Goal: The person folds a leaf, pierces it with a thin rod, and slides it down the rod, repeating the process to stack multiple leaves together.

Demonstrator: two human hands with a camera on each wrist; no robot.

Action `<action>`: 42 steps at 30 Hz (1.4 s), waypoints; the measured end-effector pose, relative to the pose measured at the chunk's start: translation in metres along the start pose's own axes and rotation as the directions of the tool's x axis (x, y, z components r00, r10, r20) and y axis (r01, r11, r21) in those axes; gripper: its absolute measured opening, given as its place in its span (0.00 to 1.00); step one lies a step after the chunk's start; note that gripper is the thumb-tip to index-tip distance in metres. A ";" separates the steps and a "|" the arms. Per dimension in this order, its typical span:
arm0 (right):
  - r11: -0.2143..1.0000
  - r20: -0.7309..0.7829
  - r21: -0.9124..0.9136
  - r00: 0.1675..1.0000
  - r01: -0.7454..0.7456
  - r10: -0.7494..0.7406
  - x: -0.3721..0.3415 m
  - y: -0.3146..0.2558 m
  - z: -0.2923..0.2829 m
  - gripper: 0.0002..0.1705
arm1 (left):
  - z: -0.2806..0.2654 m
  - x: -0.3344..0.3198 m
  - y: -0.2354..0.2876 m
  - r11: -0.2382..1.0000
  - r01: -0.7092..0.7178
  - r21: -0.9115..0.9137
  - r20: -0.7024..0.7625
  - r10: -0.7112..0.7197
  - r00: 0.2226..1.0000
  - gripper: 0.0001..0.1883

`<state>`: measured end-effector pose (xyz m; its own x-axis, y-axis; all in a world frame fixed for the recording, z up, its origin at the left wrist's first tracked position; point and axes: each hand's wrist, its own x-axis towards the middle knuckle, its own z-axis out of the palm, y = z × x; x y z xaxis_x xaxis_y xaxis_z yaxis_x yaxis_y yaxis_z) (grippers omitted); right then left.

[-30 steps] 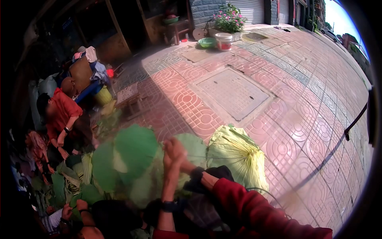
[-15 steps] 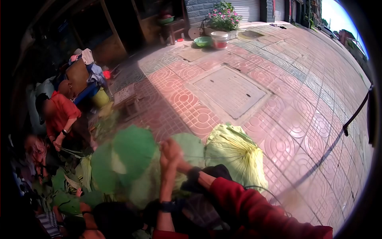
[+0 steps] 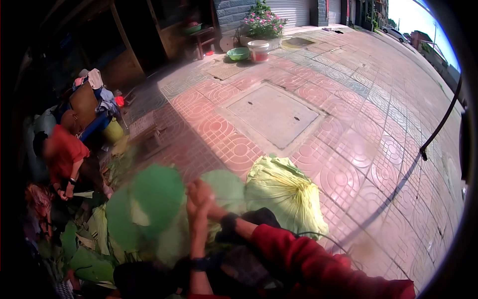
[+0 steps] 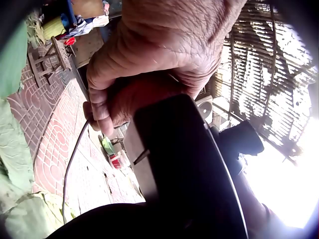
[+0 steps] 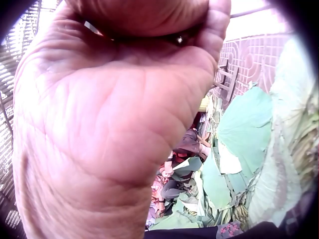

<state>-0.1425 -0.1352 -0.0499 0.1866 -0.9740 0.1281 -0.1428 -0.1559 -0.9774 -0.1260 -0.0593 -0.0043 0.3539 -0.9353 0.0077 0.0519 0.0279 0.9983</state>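
In the head view my hands meet over the leaf pile, left hand (image 3: 194, 203) and right hand (image 3: 212, 209) overlapping. The left wrist view shows the left fingers (image 4: 102, 107) curled over, with a thin dark strand (image 4: 73, 164) held at their tips, hanging toward the leaves. From the right wrist, the right palm (image 5: 114, 124) fills the view; its fingertips are hidden behind the other hand. Large round green leaves (image 3: 159, 197), like lotus leaves, lie just left of the hands. A folded yellow-green leaf (image 3: 286, 199) with ribs fanning from one point lies to their right.
A person in a red shirt (image 3: 67, 154) sits at left beside more leaves (image 3: 94, 261). A low wooden stool (image 3: 144, 130) stands beyond the pile. Patterned paving (image 3: 234, 139) surrounds a square cover (image 3: 274, 115). A green basin (image 3: 238, 53) and a bucket (image 3: 259, 51) are farther back.
The head view has turned rightward, so the scene slides left. My hands stay together. The seated person's hands have shifted, and another person's hands at the lower left have left the view.
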 end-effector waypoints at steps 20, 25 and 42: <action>0.993 0.116 0.116 0.993 0.021 -0.035 -0.005 0.008 0.002 0.18 | 0.000 -0.003 -0.001 1.000 0.025 -0.015 0.002 -0.025 1.000 0.34; 0.995 0.233 0.102 0.972 0.012 -0.036 -0.004 0.021 -0.001 0.16 | 0.000 -0.004 0.008 0.994 0.097 -0.045 0.029 -0.095 0.995 0.35; 0.995 0.258 0.093 0.965 0.022 -0.046 -0.018 0.023 -0.006 0.15 | 0.010 -0.012 0.021 0.994 0.077 -0.080 0.017 -0.076 0.997 0.33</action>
<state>-0.1550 -0.1218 -0.0739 0.4374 -0.8906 0.1250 -0.0479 -0.1619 -0.9856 -0.1385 -0.0511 0.0170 0.3330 -0.9405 -0.0675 0.1540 -0.0164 0.9879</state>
